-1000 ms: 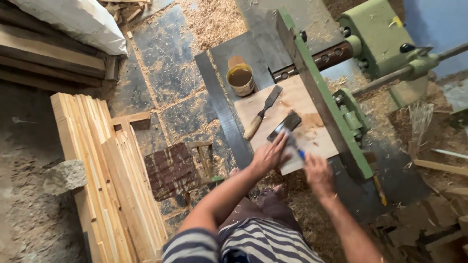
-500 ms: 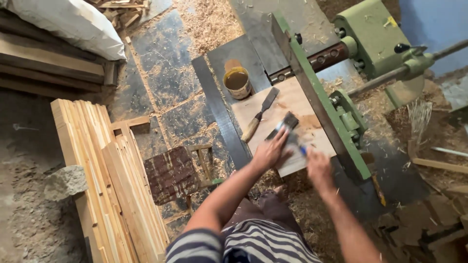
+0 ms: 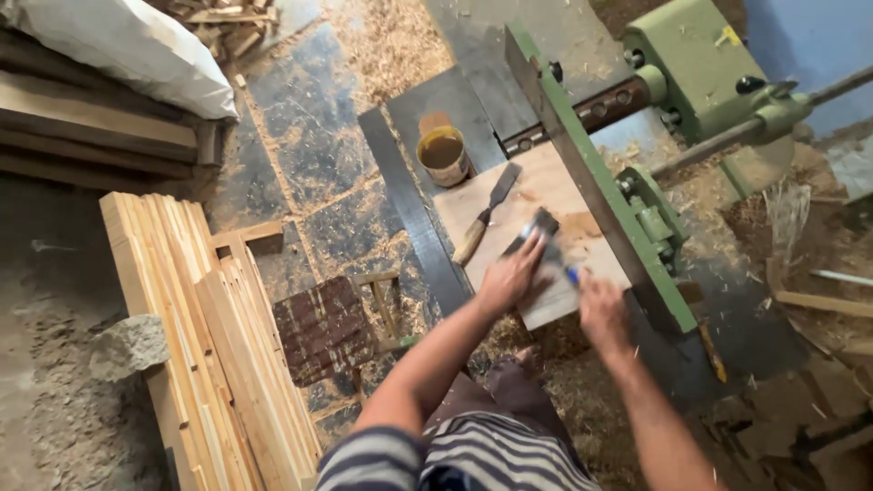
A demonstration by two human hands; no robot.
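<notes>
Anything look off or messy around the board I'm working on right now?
Nothing damaged. Wood shavings litter the floor, and a chisel lies loose on the board beside the left hand. The tin stands upright.

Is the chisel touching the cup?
Apart. The head view shows the chisel lying on the board, with a plain strip of grey table surface and board between its blade tip and the cup.

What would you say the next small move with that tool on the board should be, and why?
Probably another short stroke forward: the left hand presses the flat blade onto the wooden board, the right hand grips its blue handle.
</notes>
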